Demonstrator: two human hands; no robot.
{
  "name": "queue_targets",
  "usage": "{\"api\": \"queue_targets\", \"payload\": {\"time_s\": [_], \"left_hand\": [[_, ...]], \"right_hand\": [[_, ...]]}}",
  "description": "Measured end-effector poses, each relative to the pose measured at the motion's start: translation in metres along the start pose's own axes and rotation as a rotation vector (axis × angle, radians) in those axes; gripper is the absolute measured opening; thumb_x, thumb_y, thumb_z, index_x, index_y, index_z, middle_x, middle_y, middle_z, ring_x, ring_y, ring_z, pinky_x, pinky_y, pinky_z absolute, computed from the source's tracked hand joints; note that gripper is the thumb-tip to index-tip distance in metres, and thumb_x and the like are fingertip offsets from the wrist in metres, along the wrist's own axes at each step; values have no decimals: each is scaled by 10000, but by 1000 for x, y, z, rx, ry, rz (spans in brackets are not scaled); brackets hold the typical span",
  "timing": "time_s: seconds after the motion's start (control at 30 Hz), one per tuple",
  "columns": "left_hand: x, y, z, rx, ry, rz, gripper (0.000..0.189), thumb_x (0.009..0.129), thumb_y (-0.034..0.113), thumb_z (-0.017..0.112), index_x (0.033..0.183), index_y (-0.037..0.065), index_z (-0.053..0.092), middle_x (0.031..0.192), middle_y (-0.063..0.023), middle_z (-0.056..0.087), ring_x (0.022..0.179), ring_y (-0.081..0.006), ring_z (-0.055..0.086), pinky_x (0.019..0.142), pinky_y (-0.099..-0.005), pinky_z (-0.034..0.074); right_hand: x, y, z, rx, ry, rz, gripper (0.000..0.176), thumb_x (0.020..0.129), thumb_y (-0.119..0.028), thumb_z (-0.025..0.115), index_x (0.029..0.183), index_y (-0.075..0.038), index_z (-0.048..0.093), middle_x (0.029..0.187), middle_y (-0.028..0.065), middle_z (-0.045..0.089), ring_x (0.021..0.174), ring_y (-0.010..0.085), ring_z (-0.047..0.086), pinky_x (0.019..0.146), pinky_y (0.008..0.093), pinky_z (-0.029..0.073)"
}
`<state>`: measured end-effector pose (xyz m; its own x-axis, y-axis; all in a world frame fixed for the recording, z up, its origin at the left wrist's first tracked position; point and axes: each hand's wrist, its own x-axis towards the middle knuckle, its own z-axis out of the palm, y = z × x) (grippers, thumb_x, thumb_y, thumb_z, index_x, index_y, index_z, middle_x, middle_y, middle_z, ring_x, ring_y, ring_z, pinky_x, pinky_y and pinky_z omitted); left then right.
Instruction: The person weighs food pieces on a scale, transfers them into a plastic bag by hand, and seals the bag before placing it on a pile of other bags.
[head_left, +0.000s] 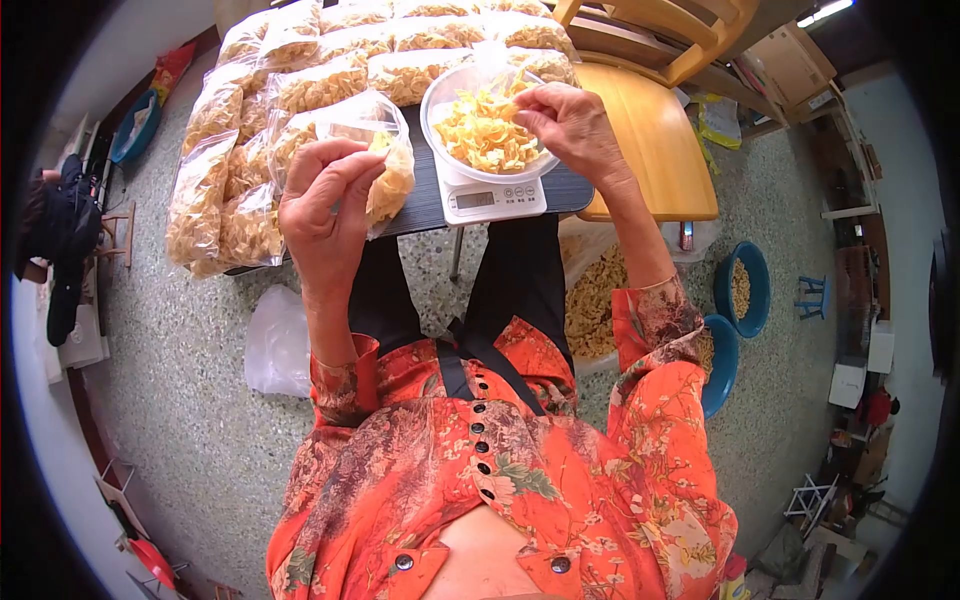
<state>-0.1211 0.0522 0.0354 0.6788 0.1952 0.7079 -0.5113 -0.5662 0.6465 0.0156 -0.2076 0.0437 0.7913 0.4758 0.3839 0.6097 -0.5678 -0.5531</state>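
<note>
A white bowl (432, 118) full of yellow dried flakes (488, 130) rests on a white kitchen scale (490, 198) at the table's front edge. My right hand (572, 130) is over the bowl's right side, thumb and forefinger pinched at the flakes; what lies between the fingertips is too small to name. To the left, my left hand (330, 195) is closed in a pinch in front of an open clear bag (395, 165) partly filled with flakes. Its fingertips touch a small yellowish bit that looks like a flake.
Filled clear bags (325, 85) are stacked over the dark table (425, 200). A wooden chair (650, 140) adjoins it on the right. A large open sack (597, 300) of flakes and blue basins (742, 290) stand on the floor. A person (60, 240) is at far left.
</note>
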Motion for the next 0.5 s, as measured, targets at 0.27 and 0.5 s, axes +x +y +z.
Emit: {"api": "queue_targets", "payload": {"time_s": [0.27, 0.5], "left_hand": [[-2, -13, 10, -52, -64, 7, 156, 808, -60, 752, 949, 5, 747, 973, -78, 669, 894, -181, 659, 767, -288, 533], [-3, -15, 14, -49, -76, 16, 146, 802, -57, 749, 932, 10, 742, 972, -86, 647, 856, -191, 663, 713, -300, 552]], "right_hand": [[6, 9, 2, 1358, 24, 631, 166, 938, -151, 731, 1027, -13, 712, 878, 71, 725, 671, 55, 649, 536, 166, 522], [13, -69, 17, 399, 122, 70, 239, 848, -200, 799, 1002, -21, 766, 750, 45, 709, 638, 91, 626, 569, 256, 499]]}}
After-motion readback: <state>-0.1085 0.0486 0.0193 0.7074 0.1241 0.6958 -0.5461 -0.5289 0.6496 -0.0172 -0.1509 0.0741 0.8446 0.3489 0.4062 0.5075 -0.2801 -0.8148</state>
